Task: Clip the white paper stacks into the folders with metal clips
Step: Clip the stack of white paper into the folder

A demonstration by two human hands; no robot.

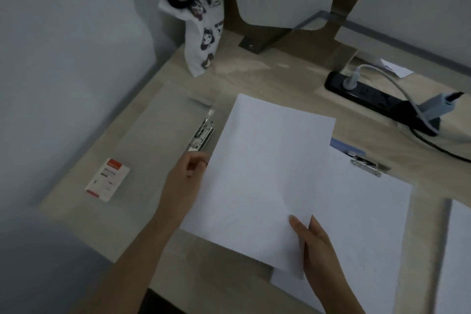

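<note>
Judging by the desk (293, 79), the task looks about half done: the blue folder (339, 144) on the right already has paper (369, 211) lying under its right clip (367, 163), while the grey folder (158, 130) on the left lies open with nothing under its left clip (201, 132). More white paper shows at the far right edge (458, 250); whether it sits in a folder I cannot tell. A loose stack (265, 176) is held between the two folders, overlapping the clipped paper and near the left clip, apparently raised off the desk. The left hand (187, 173) pinches the stack's left edge with curled fingers. The right hand (316, 242) grips the lower right corner, thumb flat on top, fingers hidden beneath. Left to do, as I read it: seat this stack in the grey folder and close the clip.
</note>
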